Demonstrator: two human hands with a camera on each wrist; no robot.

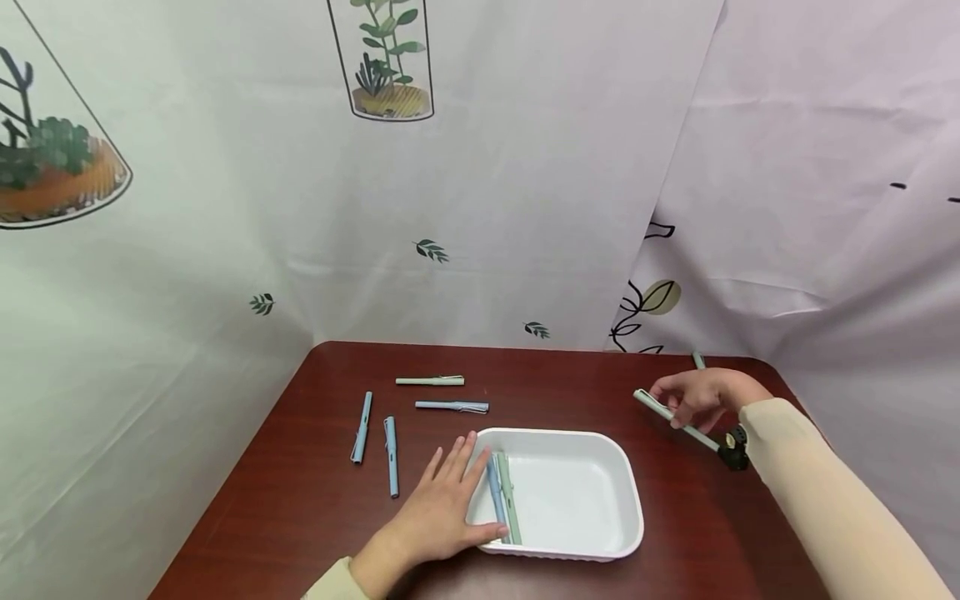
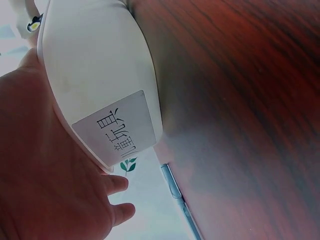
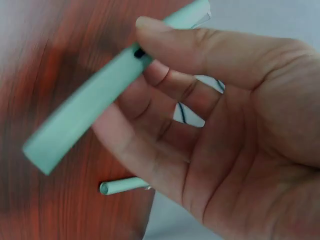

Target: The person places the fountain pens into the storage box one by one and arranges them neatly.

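My right hand (image 1: 701, 398) pinches a light green pen (image 3: 85, 115) between thumb and fingers, held slanted over the right side of the table. Another green pen (image 3: 122, 185) lies behind that hand near the table's far right edge, partly hidden in the head view. My left hand (image 1: 442, 512) rests with fingers spread on the left rim of a white plastic tray (image 1: 573, 550), its thumb over the near left corner. Inside the tray, a blue pen (image 1: 495, 492) and a green pen (image 1: 509, 504) lie side by side along the left wall.
Left of the tray lie two blue pens, an outer pen (image 1: 362, 429) and an inner pen (image 1: 392, 458). Behind them are another blue pen (image 1: 450, 406) and a pale green pen (image 1: 429, 381). A printed white curtain (image 1: 480, 192) hangs beyond the dark red wooden table (image 1: 300, 500).
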